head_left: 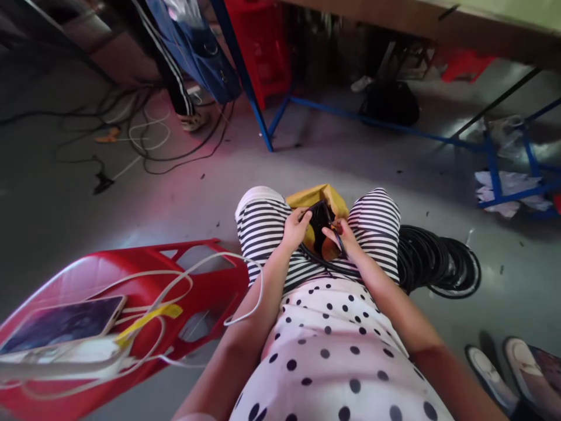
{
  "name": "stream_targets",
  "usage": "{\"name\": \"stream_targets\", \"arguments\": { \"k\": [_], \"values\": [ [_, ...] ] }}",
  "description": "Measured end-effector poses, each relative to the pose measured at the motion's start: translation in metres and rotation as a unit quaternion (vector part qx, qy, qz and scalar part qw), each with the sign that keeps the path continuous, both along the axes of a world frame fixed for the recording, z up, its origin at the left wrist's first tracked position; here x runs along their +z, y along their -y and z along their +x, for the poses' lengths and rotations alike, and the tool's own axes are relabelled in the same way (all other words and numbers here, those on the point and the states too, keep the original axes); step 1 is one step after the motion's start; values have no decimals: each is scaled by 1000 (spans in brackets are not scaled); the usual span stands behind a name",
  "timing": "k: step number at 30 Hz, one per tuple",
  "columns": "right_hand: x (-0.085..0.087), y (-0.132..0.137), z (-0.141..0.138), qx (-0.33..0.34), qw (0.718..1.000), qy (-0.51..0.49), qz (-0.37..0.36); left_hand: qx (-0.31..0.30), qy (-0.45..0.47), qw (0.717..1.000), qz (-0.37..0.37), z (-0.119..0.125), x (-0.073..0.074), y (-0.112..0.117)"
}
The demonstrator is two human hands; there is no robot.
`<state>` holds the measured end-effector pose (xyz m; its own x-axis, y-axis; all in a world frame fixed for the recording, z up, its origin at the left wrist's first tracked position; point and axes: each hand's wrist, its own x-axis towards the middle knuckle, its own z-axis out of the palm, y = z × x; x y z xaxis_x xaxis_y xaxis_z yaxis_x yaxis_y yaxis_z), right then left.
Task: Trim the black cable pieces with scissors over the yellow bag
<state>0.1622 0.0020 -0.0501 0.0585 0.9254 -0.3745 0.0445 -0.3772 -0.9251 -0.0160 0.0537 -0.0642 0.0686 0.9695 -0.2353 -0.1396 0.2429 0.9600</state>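
Observation:
Between my knees, my left hand (pixel 298 227) is closed, thumb on top, on the near end of a dark black piece. My right hand (pixel 345 237) pinches a thin black cable (pixel 339 241) that curves beside its fingers. The black piece (pixel 321 215) spans the gap between both hands; its exact shape is blurred. Under them a yellow bag or cloth (pixel 322 193) lies open across my lap. A black strand crosses my lap below the hands toward a pile of black coils (pixel 432 257) on the floor at my right.
At my left stands a red plastic stool (pixel 144 260) bearing a phone (pixel 65 324), a white power strip (pixel 79 356) and white cords. Ahead is a blue-framed table (pixel 377 121). Cables (pixel 144 134) tangle on the floor near another person's leg (pixel 175 76). Shoes (pixel 491 368) appear at lower right.

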Motion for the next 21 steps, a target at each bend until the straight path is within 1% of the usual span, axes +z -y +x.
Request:
{"name": "stream_targets", "arguments": {
  "k": [4, 8, 12, 16, 21],
  "values": [
    [-3, 0, 3, 12, 999, 41, 8, -5, -100, 993, 56, 1, -6, 0],
    [-5, 0, 5, 22, 999, 46, 12, -12, -153, 984, 89, 3, -8, -1],
    [-2, 1, 4, 41, 997, 57, 21, -22, -177, 979, 100, 5, -4, 1],
    [0, 2, 3, 69, 994, 83, 15, -47, -216, 969, 113, 5, 2, 4],
    [2, 2, 3, 63, 995, 77, 19, -69, -267, 956, 103, 6, 8, 6]
  ]
}}
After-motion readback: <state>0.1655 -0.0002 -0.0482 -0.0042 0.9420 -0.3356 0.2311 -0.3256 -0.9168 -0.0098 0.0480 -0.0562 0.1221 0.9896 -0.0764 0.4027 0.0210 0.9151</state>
